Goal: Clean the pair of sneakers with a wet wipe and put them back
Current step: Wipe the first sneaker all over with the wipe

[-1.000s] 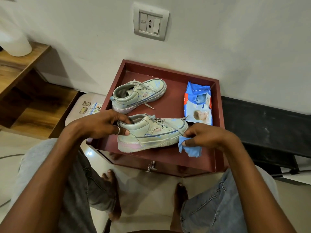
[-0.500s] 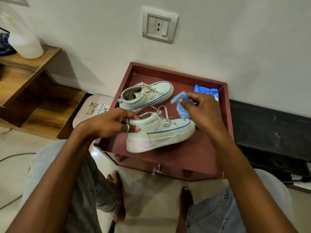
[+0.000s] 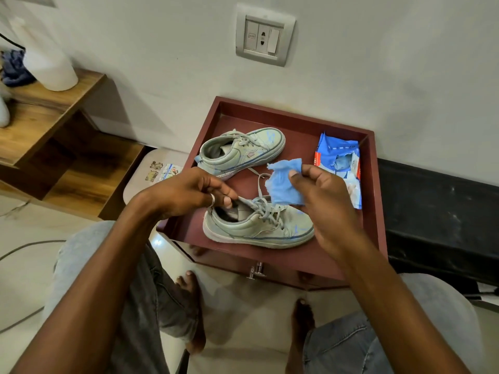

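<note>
- The pair of pale green lace-up sneakers is on the maroon, raised-rim wooden worktop (image 3: 297, 112). The near sneaker (image 3: 259, 230) is at its 6 o'clock and the far sneaker (image 3: 243, 149) toward 11 o'clock, both with toes pointing to 3 o'clock.
- The left hand (image 3: 189, 193) pinches the tongue and lace top at the near sneaker's collar and steadies it.
- The right hand (image 3: 324, 201) pinches a crumpled blue wet wipe (image 3: 283, 184) between thumb and fingers. It holds the wipe over the laces, and I cannot tell whether the wipe touches them.
- A torn-open blue pack of wipes (image 3: 337, 157) lies at 2 o'clock on the worktop, apart from both sneakers.
- Done so far, by my reading: a wipe is out of the pack and in hand, and the near sneaker is the one being cleaned.
- Left to do on the near sneaker: blue scribble marks show on its toe side and a blue line runs along its sole edge, so it looks unfinished.
- Left to do on the far sneaker: it carries blue marks on the toe and side and looks untouched.
- Putting the pair back comes after both are wiped, so the task seems less than half done.
</note>
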`<action>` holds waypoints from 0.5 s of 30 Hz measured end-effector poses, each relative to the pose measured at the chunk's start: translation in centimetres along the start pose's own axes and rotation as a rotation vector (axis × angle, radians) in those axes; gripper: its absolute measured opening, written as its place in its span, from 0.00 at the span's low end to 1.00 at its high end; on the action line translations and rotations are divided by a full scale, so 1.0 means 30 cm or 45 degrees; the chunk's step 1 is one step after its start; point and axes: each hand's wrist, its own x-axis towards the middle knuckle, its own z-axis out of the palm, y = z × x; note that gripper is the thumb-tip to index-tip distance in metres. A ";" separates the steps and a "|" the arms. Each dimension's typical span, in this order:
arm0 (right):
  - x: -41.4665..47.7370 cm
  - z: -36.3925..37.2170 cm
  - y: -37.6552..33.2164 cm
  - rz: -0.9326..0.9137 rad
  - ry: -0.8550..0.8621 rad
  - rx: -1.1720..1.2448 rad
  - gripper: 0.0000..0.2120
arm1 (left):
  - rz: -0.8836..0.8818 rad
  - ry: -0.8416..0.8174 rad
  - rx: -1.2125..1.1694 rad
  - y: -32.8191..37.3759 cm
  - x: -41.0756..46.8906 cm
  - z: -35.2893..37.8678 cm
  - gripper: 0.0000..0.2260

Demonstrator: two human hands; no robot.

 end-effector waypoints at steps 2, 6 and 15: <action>-0.012 0.015 0.026 -0.223 0.063 -0.324 0.08 | -0.003 0.040 0.010 0.004 0.007 0.005 0.11; -0.031 0.045 0.037 -0.328 -0.003 -0.505 0.11 | 0.002 0.035 0.027 0.009 0.008 0.013 0.12; -0.015 0.023 0.043 -0.155 -0.056 -0.386 0.11 | 0.117 -0.082 0.787 0.007 -0.077 0.018 0.24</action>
